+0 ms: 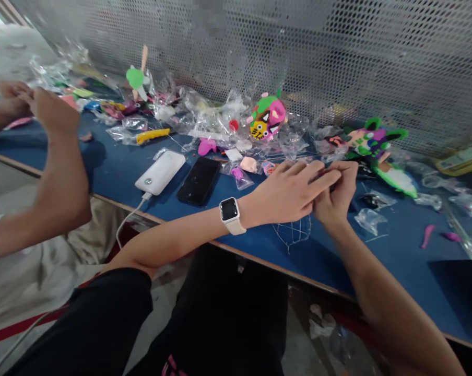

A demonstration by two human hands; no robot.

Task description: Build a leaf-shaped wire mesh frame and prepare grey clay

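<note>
A thin wire frame [293,233] with a netlike pattern sticks out below my hands, over the blue table. My left hand [286,190], with a white watch on its wrist, reaches across it palm down, fingers bent toward the right. My right hand [335,196] meets it with thumb and forefinger pinched together. Both hands are closed on the upper part of the frame; the exact grip is hidden behind the fingers. Just beyond the left hand lie a peach clay lump [249,164] and a bagged purple piece [238,173].
A black phone [199,181] and a cabled white power bank [161,172] lie to the left. Behind stand a colourful clay mask [268,117] and a green-eared mask [373,141] among plastic bags. At far left, a co-worker's hands [36,102] are raised. A perforated metal panel [236,47] borders the table.
</note>
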